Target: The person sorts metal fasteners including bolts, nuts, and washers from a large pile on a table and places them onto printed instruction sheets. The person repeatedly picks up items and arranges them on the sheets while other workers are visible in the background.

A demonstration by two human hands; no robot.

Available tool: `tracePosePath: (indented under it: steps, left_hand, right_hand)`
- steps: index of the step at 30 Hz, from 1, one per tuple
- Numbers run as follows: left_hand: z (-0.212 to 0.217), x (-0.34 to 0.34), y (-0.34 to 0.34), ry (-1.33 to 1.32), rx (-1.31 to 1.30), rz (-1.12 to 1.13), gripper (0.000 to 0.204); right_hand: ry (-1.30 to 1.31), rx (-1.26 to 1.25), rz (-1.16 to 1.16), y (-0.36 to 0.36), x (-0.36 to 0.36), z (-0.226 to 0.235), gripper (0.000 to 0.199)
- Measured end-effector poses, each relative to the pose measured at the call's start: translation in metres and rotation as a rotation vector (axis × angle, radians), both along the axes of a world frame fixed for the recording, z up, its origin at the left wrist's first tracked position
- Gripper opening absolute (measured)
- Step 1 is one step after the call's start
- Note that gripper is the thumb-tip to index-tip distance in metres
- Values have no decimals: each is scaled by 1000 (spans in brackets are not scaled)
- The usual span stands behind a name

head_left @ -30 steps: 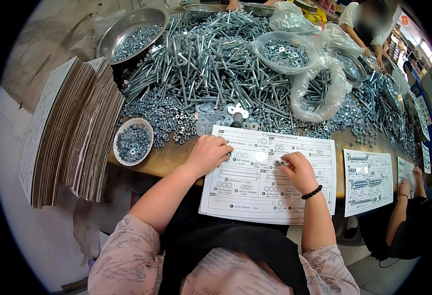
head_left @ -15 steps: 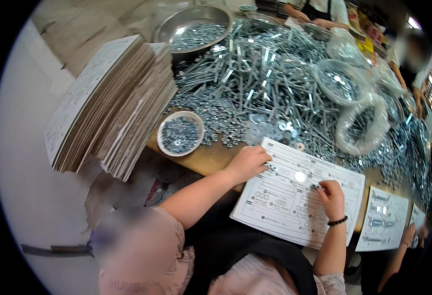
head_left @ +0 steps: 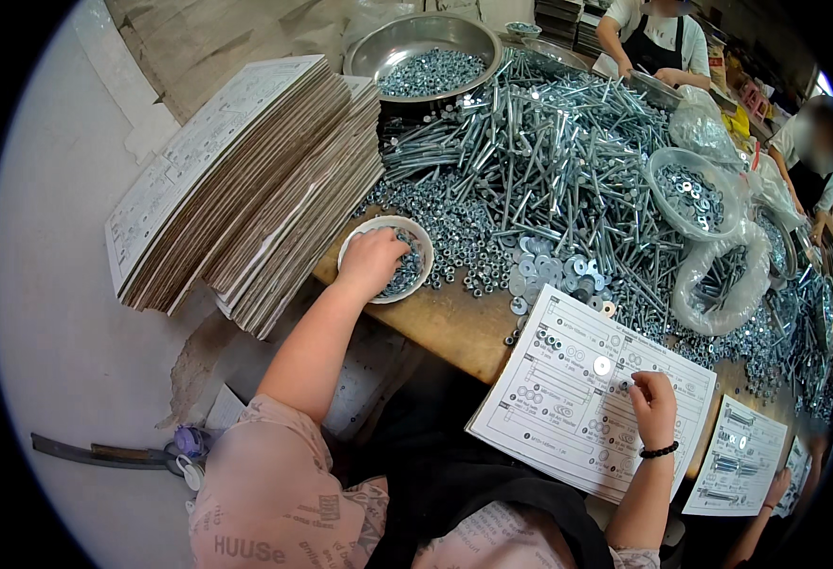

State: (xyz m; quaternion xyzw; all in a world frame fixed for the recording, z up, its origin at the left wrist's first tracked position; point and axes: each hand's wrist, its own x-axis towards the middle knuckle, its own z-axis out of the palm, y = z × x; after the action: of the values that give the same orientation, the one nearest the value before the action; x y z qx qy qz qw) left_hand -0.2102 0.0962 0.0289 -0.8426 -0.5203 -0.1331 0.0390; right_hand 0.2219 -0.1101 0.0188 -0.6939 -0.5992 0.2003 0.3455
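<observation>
So the printed sheet (head_left: pixel 568 462) at the table (head_left: pixel 454 332) edge had just some nuts (head_left: pixel 551 341) and one big washer (head_left: pixel 602 365) down; most was bare. Long axis sloped down rightward, top edge facing the bolts (head_left: pixel 540 171). Left hand (head_left: pixel 375 263) was in the white bowl (head_left: pixel 427 248), right hand (head_left: pixel 653 398) curled; couldn't tell if either grip held anything.

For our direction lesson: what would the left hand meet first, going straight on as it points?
The left hand would probably meet small silvery metal pieces inside the round white bowl; depth is unclear.

workshop | heaped bolts (head_left: pixel 558 156) | parts bowl (head_left: pixel 427 252) | sheet stack (head_left: pixel 255 185) | aproned co-worker (head_left: pixel 652 49)
</observation>
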Motion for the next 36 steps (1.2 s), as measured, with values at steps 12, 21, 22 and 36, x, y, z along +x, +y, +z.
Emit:
tracePosePath:
  steps: [12,21,22,36]
  left_hand:
    - [-21,-6,20,-273,-63,117,10]
    - [-16,9,22,-106,-74,162,12]
    - [-18,12,21,-65,-50,151,12]
    - [-11,3,16,-398,-184,235,18]
  right_hand:
    - [2,-14,23,4,-8,9,18]
    - [24,-4,42,7,-13,7,16]
    - [31,1,41,6,-13,7,16]
    - [2,32,228,30,-44,22,14]
